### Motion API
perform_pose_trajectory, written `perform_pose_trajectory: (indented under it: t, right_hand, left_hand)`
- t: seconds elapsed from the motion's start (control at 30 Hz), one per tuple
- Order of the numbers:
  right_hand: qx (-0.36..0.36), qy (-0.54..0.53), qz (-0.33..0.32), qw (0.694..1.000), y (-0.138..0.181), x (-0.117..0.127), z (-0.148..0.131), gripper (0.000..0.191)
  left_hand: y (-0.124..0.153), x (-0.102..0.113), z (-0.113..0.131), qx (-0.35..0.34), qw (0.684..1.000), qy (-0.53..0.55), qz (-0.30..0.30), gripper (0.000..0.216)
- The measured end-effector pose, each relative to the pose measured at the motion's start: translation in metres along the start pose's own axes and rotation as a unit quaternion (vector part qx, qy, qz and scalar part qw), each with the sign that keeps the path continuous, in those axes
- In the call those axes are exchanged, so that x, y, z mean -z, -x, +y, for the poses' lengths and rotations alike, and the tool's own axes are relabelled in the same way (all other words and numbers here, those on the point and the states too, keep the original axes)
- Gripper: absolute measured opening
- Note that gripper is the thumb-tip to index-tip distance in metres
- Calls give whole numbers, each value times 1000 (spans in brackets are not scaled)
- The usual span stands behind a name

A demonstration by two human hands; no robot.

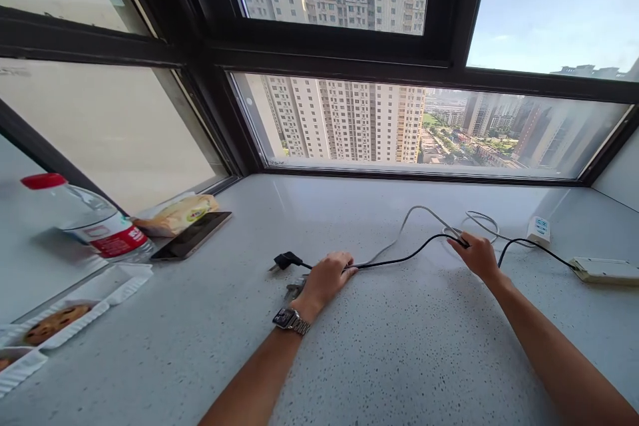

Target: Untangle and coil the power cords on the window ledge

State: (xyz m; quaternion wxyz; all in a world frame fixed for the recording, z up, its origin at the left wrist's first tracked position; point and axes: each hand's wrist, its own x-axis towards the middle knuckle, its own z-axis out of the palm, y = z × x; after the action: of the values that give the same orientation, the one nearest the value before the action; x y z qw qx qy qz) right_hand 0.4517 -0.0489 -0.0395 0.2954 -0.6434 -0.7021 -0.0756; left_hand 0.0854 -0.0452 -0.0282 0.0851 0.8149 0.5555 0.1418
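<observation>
Over the speckled white sill, my left hand (pixel 324 283) is closed around a black power cord (pixel 394 261) and a white cord (pixel 405 221) near their plug ends. A black plug (pixel 287 259) sticks out past its knuckles, and a greyish plug (pixel 294 289) shows partly behind the wrist. My right hand (pixel 478 254) pinches both cords farther along. Beyond it the black cord runs to a long white power strip (pixel 606 270) at the right edge. The white cord loops behind the hand towards a small white socket block (pixel 539 230).
On the left stand a water bottle (pixel 112 233) with a red cap, a dark phone (pixel 194 235) and a yellowish food packet (pixel 180 214). A plastic tray (pixel 107 285) with cookies lies nearer. Dark-framed windows (pixel 349 172) border the sill at the back and left.
</observation>
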Motion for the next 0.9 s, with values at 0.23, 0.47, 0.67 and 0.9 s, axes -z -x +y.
perform_pose_trajectory:
  t: [0.23,0.47,0.67,0.9]
  right_hand:
    - [60,-15,-153,986,40,22,56,57]
    - [67,-73,-81,992,24,50,27,49]
    - [120,-106,153,975,-13,68,-18,35]
    - [-28,-154,237,959,-20,56,-17,21]
  left_hand:
    - [23,32,-71,77,985,-150,37,23]
    - [17,50,-16,70,988,-133,-31,44]
    - [-41,50,142,-233,966,69,86,87]
    - [-96,64,167,-81,876,382,-285,46]
